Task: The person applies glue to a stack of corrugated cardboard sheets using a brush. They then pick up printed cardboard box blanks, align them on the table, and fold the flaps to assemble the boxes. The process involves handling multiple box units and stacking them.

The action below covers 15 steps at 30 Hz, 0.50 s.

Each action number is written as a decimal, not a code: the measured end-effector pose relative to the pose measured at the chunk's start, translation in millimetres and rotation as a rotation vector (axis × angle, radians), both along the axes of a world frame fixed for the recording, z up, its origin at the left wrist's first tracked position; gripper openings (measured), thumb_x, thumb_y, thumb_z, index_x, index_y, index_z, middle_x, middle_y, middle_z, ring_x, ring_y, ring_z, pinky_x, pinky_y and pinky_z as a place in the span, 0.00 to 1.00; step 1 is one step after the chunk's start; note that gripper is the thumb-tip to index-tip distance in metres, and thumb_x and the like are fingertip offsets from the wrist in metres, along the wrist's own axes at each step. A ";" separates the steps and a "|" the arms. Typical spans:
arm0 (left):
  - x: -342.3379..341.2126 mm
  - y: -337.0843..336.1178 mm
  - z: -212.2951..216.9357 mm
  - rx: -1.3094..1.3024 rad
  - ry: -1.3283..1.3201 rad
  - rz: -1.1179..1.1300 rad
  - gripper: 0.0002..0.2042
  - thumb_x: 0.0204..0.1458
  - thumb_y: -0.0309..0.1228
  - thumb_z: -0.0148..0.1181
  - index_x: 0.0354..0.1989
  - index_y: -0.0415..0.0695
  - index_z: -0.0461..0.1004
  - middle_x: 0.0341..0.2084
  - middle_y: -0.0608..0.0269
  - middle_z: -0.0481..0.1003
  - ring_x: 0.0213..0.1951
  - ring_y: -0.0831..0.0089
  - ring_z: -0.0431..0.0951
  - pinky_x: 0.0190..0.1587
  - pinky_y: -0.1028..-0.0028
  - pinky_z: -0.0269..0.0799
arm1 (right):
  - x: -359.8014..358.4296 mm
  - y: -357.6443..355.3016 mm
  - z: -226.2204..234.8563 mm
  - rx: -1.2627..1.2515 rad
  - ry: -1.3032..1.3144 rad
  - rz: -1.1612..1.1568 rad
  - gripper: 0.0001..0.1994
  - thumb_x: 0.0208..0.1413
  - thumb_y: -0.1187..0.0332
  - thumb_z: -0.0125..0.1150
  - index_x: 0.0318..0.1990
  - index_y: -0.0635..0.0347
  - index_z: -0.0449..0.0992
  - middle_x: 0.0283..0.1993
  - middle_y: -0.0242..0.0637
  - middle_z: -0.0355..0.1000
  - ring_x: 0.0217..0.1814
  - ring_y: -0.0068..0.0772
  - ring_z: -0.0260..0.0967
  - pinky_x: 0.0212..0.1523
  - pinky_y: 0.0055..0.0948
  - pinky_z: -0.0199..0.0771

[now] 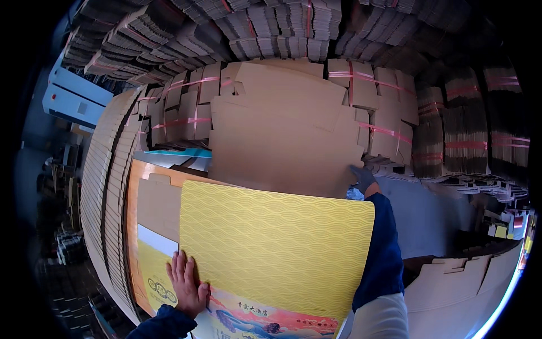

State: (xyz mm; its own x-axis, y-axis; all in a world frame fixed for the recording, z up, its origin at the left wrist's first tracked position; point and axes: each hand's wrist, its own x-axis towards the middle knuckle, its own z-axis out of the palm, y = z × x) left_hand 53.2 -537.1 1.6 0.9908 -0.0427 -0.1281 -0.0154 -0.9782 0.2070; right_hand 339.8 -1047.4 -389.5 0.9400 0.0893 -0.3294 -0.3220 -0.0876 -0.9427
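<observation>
A large yellow printed cardboard sheet (276, 248) with a wavy pattern lies flat in front of me, a colourful picture along its near edge. My left hand (186, 284), bare, rests flat with fingers spread on the sheet's left edge. My right hand (361, 178), in a grey glove, reaches past the sheet's far right corner and touches the edge of a plain brown cardboard blank (282, 141) that stands tilted behind it. Whether it grips that blank is unclear.
Under the yellow sheet lies a stack of similar printed blanks (152, 226). A tall curved stack of flat cardboard (107, 186) stands at left. Strapped bundles with pink bands (389, 113) fill the back. More brown blanks (457, 288) sit at lower right.
</observation>
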 end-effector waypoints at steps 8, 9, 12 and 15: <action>-9.6 2.8 10.3 0.040 0.006 0.026 0.33 0.59 0.48 0.43 0.68 0.39 0.54 0.69 0.37 0.50 0.70 0.36 0.46 0.67 0.37 0.31 | 7.6 39.1 15.5 0.392 0.253 -0.140 0.18 0.58 0.63 0.64 0.53 0.61 0.73 0.48 0.37 0.75 0.47 0.34 0.75 0.44 0.34 0.77; -11.3 2.4 13.7 0.048 0.012 0.035 0.33 0.59 0.47 0.44 0.68 0.39 0.53 0.69 0.37 0.50 0.70 0.37 0.46 0.67 0.37 0.31 | 8.9 43.2 20.6 0.410 0.287 -0.174 0.17 0.58 0.65 0.64 0.53 0.60 0.73 0.48 0.37 0.75 0.47 0.36 0.75 0.45 0.36 0.78; -7.4 -1.5 14.9 0.039 0.024 0.028 0.33 0.58 0.46 0.46 0.68 0.39 0.53 0.69 0.37 0.50 0.70 0.37 0.46 0.67 0.37 0.30 | 12.4 15.4 18.5 -0.214 -0.258 0.055 0.18 0.57 0.65 0.64 0.53 0.60 0.73 0.48 0.38 0.75 0.46 0.35 0.74 0.44 0.36 0.77; 11.5 -12.3 -3.0 -0.071 0.012 -0.015 0.34 0.55 0.43 0.50 0.67 0.38 0.54 0.69 0.38 0.50 0.70 0.37 0.45 0.67 0.37 0.30 | 40.2 -60.3 44.6 -0.207 -0.285 -0.221 0.19 0.57 0.65 0.64 0.54 0.63 0.73 0.46 0.37 0.76 0.44 0.33 0.74 0.43 0.34 0.75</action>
State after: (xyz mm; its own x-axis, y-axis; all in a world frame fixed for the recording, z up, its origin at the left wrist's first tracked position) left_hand 64.7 -549.4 -1.4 0.9884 -0.0672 -0.1361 -0.0273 -0.9607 0.2763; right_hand 380.1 -1107.7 -344.9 0.9852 -0.1661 -0.0430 -0.0832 -0.2428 -0.9665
